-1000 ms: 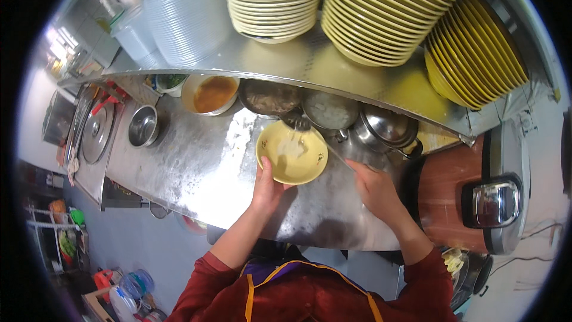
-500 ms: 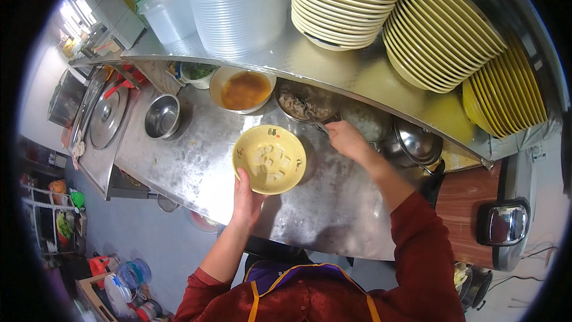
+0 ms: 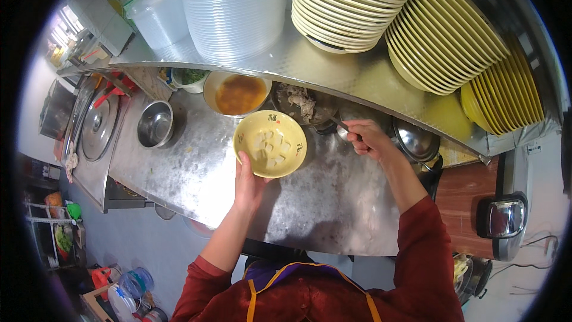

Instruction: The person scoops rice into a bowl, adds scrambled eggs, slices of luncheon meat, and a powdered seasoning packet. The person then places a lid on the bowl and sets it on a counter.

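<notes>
My left hand [image 3: 249, 182] holds a yellow bowl [image 3: 295, 133] by its near left rim, thumb on the edge. Several pale, cube-like pieces [image 3: 271, 146] lie in the bottom of the bowl. My right hand [image 3: 368, 138] is closed around the handle of a slim utensil [image 3: 339, 121] reaching toward a dark pan [image 3: 325, 105]. Greyish-brown chopped food, like cooked meat [image 3: 305, 106], is heaped at the pan's left side. The utensil's head cannot be made out against the pan and food. The bowl is just in front of the pan.
Left of the pan stand a bowl of orange-brown liquid [image 3: 241, 95], a container of greens [image 3: 192, 76] and a steel bowl [image 3: 156, 124]. A lidded pot [image 3: 417, 140] is at right. Overhead, a metal shelf [image 3: 348, 74] carries stacked bowls [image 3: 348, 9] and plastic containers [image 3: 235, 12].
My right hand has drawn back slightly to the right with the utensil, and its grip has turned. The food in the pan is heaped differently. The bowl has moved up a little toward the pan.
</notes>
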`<action>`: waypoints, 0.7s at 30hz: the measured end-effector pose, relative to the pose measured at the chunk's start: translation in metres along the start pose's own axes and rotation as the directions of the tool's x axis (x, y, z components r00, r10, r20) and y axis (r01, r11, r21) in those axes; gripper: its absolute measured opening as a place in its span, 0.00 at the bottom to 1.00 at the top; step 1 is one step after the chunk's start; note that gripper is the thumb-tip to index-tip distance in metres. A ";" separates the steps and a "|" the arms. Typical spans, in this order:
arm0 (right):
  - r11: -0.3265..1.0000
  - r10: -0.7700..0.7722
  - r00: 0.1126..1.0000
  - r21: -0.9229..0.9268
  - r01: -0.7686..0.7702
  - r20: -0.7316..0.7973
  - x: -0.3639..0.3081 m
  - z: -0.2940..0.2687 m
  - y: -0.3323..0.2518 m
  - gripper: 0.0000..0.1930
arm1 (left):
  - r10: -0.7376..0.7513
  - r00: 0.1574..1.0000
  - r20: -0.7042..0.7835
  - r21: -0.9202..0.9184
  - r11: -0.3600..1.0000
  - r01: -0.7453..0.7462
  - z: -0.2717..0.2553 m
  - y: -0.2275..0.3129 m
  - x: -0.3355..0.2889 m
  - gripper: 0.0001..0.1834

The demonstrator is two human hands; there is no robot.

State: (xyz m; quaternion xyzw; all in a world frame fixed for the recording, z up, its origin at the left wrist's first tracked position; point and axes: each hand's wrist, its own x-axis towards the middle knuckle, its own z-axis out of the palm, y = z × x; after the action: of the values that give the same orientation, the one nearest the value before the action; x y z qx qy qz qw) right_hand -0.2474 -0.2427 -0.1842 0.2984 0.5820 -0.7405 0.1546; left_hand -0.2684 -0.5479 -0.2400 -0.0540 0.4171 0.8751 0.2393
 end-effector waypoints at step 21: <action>0.227 -0.667 0.710 -0.846 0.482 0.226 -0.114 0.061 0.036 0.18 | -0.028 0.998 -0.050 -0.122 0.992 0.022 -0.018 -0.007 -0.002 0.36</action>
State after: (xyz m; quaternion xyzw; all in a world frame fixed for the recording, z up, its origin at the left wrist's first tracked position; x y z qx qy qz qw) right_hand -0.1540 -0.3240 -0.1326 0.0082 0.9475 -0.3145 -0.0578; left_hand -0.2654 -0.5588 -0.2559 -0.0963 0.3685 0.8941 0.2356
